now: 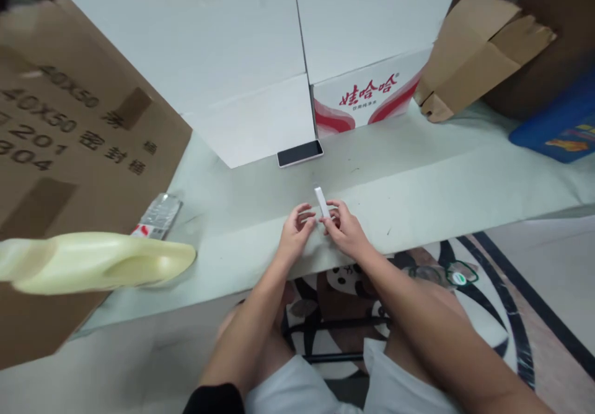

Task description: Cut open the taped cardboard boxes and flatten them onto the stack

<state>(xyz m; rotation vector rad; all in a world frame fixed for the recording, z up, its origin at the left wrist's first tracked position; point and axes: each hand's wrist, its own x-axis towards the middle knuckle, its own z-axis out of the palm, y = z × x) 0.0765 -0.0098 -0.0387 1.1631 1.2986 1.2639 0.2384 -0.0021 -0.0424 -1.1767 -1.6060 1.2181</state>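
A small, slim white box [321, 202] stands out from the fingers of my right hand [343, 229], which is closed round its lower end. Just left of it is my left hand [296, 229], its fingers curved with a gap between thumb and fingertips and nothing visible in them. Both hands are over the pale green cloth of the table [246, 222], near its front edge. Beyond them a phone [300, 154] with a dark screen lies against the white boxes.
White cartons [367, 98] line the back. At left stand a large brown carton [93, 123], a pale yellow bottle [106, 262] and a silver packet [160, 215]. An open brown box [474, 54] and a blue container [558, 129] are at right.
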